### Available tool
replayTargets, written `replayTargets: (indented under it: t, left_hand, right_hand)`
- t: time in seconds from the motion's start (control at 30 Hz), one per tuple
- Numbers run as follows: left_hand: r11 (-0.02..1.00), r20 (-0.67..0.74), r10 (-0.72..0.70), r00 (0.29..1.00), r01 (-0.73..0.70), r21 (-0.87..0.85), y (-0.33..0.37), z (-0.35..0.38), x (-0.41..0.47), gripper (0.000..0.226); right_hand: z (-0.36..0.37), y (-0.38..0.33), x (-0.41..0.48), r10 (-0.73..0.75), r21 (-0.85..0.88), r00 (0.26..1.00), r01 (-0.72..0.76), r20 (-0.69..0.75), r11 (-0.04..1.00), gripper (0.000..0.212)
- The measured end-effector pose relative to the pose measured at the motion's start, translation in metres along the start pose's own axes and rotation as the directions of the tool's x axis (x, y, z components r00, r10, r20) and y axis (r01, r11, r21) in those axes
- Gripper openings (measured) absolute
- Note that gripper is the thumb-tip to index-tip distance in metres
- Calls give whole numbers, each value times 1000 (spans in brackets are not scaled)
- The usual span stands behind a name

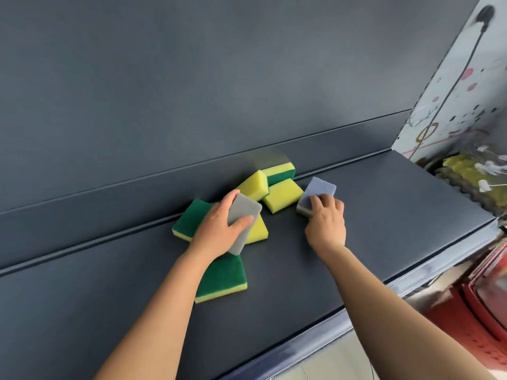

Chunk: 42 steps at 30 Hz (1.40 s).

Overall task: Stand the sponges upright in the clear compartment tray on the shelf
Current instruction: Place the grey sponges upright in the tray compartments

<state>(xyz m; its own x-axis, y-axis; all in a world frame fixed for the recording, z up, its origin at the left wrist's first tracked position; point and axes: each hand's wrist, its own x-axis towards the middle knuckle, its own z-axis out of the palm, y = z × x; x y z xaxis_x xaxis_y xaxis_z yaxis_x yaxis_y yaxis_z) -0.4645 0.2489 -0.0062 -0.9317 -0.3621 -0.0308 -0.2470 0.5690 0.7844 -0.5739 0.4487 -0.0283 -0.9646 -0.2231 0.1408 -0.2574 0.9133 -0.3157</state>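
Hands (216,231) (326,229) hold grey sponges (242,215) (319,190) on dark shelf (384,215) beside blurred, perhaps papered, wall (450,100).

No legible text or labels.

Single view, head-worn, wide-angle. Camera stands in front of dark shelf (384,215), above its level, looking forward and down. Faces dark back panel (192,78), which fills upper half of frame. Close range: both forearms enter from bottom edge. Left hand (219,229) gripping grey sponge (242,215) and right hand (326,223) gripping blue-grey sponge (319,189) sit near centre. View tilted: shelf front edge runs diagonally. Right margin catches patterned side panel (452,100) and red crates (482,311) below shelf.
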Motion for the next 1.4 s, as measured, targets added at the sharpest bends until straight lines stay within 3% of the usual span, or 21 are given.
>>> replayTargets:
  t: [0.13,0.4,0.6,0.8,0.97,1.1,1.27,1.4]
  left_hand:
    - [1000,-48,-23,999,22,-19,2,4,4,51]
    - [997,-189,14,982,-29,-75,13,3,-2,50]
    - [991,-253,24,967,-56,-121,14,-9,-18,45]
    - [973,-296,-22,955,-47,-225,13,-32,-41,42]
    - [956,-304,-48,951,-44,-289,4,-52,-65,42]
    - [955,-337,-106,935,2,-295,-14,-69,-89,43]
    - [957,-472,-175,864,37,-287,-39,-101,-129,44]
    - [958,-558,-203,805,47,-282,-58,-133,-166,45]
  right_hand:
    - [0,6,8,-37,65,996,42,-80,997,35]
    - [-26,-5,18,-81,-18,966,79,-247,997,23]
    - [-56,-41,7,-124,180,918,203,-376,963,24]
    - [-71,-81,-16,-259,344,860,427,-440,836,32]
    - [-66,-115,-33,-320,528,861,499,-396,687,26]
    - [-58,-144,-52,-420,521,794,606,-440,601,18]
    - [-50,-190,-88,-482,465,691,720,-538,515,17]
    - [-46,-236,-121,-541,520,673,737,-504,432,17]
